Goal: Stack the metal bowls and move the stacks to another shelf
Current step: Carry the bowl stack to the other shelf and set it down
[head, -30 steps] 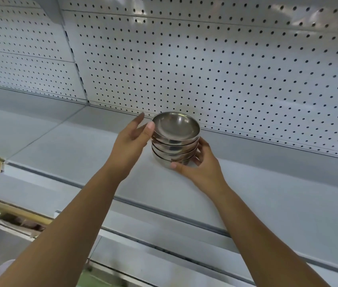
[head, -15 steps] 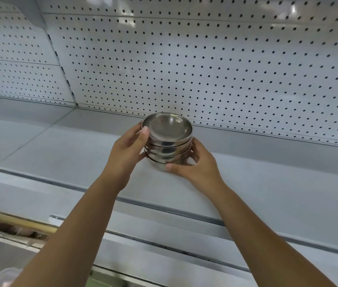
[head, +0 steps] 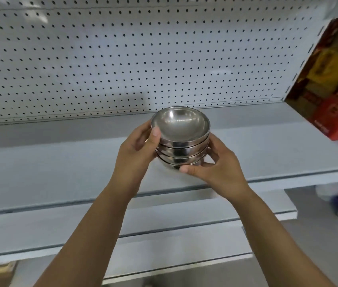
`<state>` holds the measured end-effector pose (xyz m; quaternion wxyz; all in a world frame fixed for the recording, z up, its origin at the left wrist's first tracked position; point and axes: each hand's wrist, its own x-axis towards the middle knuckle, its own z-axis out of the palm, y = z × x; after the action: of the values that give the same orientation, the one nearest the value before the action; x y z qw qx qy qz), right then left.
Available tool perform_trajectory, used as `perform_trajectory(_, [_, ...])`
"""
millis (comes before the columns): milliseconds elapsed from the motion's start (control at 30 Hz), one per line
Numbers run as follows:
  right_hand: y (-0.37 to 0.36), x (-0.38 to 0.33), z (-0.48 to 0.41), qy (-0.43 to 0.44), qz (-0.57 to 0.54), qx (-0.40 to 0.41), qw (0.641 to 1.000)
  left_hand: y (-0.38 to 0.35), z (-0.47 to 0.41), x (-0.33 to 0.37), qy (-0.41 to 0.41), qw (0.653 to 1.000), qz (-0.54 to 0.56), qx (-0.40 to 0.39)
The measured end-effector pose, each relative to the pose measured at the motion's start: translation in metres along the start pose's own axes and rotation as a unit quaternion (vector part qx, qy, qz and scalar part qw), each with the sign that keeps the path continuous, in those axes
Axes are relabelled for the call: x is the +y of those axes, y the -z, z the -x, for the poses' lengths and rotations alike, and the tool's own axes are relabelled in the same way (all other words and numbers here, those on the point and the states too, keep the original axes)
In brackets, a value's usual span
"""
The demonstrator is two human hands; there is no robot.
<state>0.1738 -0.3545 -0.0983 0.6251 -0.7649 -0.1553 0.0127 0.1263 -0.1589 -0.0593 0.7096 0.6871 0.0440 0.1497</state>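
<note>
Since nested bowls may slip, the stack of bowls (head: 181, 141) is gripped on both flanks: left hand (head: 137, 154) curled at the rims, right hand (head: 219, 170) curled round the base, over the shelf (head: 60, 162); contact unclear.

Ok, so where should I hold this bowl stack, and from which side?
Hold the stack from both sides, with support low down. The bowls are just nested, with smooth rounded walls, so gripping the top rim alone would probably lift only one. As shown: right hand curled round the base from the right, left hand steadying the upper rims from the left.
</note>
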Motion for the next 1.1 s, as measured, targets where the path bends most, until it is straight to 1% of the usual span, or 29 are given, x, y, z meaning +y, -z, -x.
perform_trajectory(167, [0.081,-0.004,0.051,-0.008,0.024,0.06,0.998,-0.08,0.025,0.009,0.005,0.998,0.013,-0.062])
perform_trajectory(333, [0.156,-0.002,0.109,-0.024,0.039,0.156,0.987,-0.161,0.053,0.013,0.016,0.99,0.024,-0.136])
perform_trajectory(433, [0.203,-0.001,0.152,-0.029,0.052,0.202,0.978,-0.216,0.076,0.011,0.018,0.98,0.035,-0.197])
perform_trajectory(533, [0.247,0.001,0.2,-0.042,0.062,0.258,0.963,-0.273,0.104,0.011,0.025,0.963,0.055,-0.263])
perform_trajectory(667, [0.3,0.003,0.26,-0.056,0.074,0.332,0.939,-0.345,0.139,0.007,0.025,0.94,0.055,-0.336])
perform_trajectory(967, [0.383,0.027,0.36,-0.078,0.064,0.477,0.873,-0.483,0.207,0.002,0.042,0.884,0.084,-0.457])
perform_trajectory(1033, [0.407,0.032,0.377,-0.086,0.07,0.505,0.856,-0.517,0.219,0.001,0.038,0.866,0.089,-0.491])
perform_trajectory(1100, [0.425,0.034,0.388,-0.092,0.081,0.518,0.847,-0.541,0.225,0.002,0.034,0.852,0.095,-0.514])
